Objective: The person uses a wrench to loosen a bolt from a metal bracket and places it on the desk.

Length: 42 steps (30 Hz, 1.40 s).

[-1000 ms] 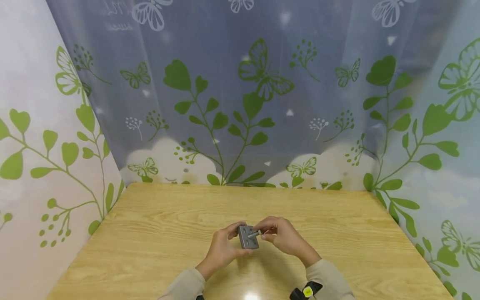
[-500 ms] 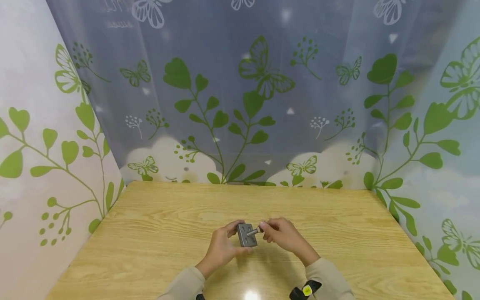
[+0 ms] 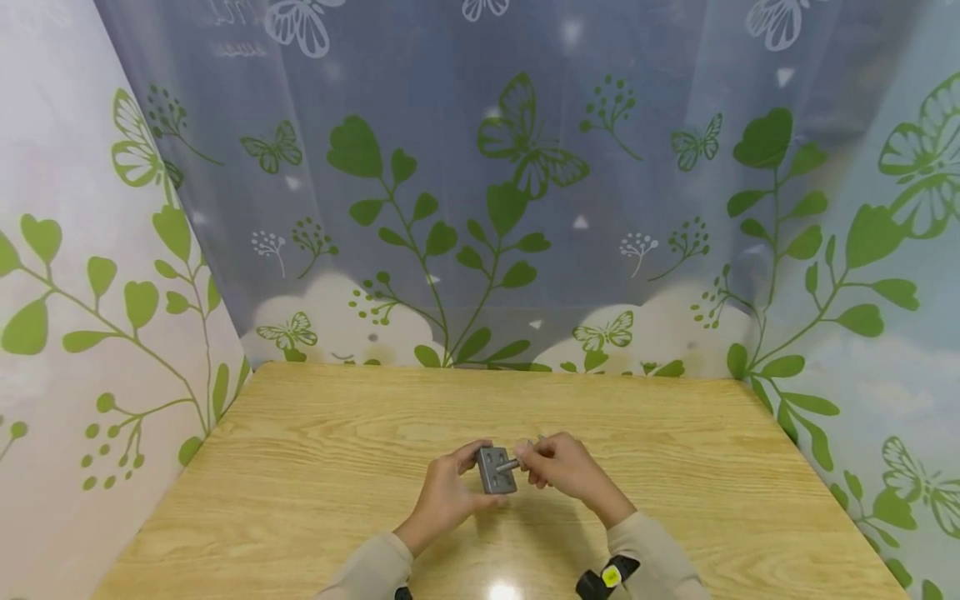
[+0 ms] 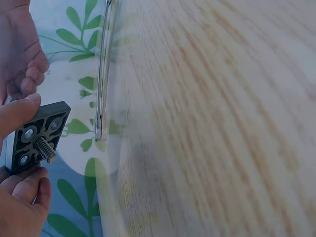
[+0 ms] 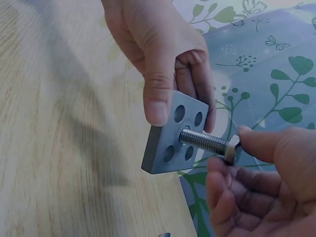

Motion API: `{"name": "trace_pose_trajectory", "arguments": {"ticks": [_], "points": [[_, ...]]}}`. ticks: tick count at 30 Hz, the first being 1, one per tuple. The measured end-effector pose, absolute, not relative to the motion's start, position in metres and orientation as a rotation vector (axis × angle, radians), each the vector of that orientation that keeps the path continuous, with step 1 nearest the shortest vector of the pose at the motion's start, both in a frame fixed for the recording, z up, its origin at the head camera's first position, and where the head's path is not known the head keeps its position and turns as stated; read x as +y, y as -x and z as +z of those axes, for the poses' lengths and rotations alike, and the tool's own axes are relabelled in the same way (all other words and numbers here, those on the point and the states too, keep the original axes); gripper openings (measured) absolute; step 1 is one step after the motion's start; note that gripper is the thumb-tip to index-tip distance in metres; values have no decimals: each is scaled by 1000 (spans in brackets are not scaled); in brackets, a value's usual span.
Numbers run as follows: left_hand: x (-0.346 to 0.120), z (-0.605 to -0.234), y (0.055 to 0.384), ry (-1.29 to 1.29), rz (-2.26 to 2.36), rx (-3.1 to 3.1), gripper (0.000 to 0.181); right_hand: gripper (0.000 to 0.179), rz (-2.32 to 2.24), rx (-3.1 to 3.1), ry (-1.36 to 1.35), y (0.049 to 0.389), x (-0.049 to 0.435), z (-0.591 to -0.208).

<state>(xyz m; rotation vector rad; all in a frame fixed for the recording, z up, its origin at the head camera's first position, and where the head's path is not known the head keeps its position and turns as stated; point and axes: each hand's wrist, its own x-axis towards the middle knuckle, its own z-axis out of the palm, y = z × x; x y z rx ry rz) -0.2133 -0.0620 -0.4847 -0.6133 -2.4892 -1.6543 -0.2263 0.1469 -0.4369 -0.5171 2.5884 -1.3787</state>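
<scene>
My left hand [image 3: 442,497] holds a grey square block [image 3: 490,477] by its edges, up off the table. In the right wrist view, the left thumb lies along the near edge of the block [image 5: 160,148], which has a round hole near each corner. A silver hex bolt [image 5: 205,141] runs into its middle, much of the thread showing. My right hand [image 3: 572,471] pinches the bolt's hex head [image 5: 233,149] between thumb and index finger, the other fingers curled below. In the left wrist view, the bolt's threaded end [image 4: 45,150] sticks out of the block's recessed far face.
Both hands work above a light wooden table [image 3: 360,417]. Cloth walls with green leaves and butterflies [image 3: 480,208] enclose its back and sides. A small shiny metal piece [image 5: 164,234] peeks in at the bottom of the right wrist view. A black wrist device [image 3: 609,577] sits by the right sleeve.
The right fingers have shifted around the bolt head, the thumb coming up onto it from a lower position. The left hand and block stay nearly in place.
</scene>
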Motion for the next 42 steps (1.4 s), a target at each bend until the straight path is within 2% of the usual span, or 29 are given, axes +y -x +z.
{"name": "trace_pose_trajectory", "arguments": {"ticks": [5,9,17,24,36,40,42], "points": [[-62,-484,214,604,-1692,-2479,71,19,-1324,2641,689,227,150,-433],[-62,-484,215,591,-1733,-2467,71,18,-1349,2627,795,228,152,-432],[-63,-484,216,588,-1726,-2474,71,20,-1389,2583,824,229,154,-434],[-63,-485,214,586,-1732,-2467,72,26,-1335,2598,785,228,153,-434],[-62,-485,212,603,-1702,-2450,70,53,-1407,2558,526,224,148,-437],[-62,-486,212,600,-1689,-2470,70,49,-1369,2580,543,223,146,-435],[-62,-487,212,605,-1687,-2473,71,40,-1330,2609,577,224,146,-434]]}}
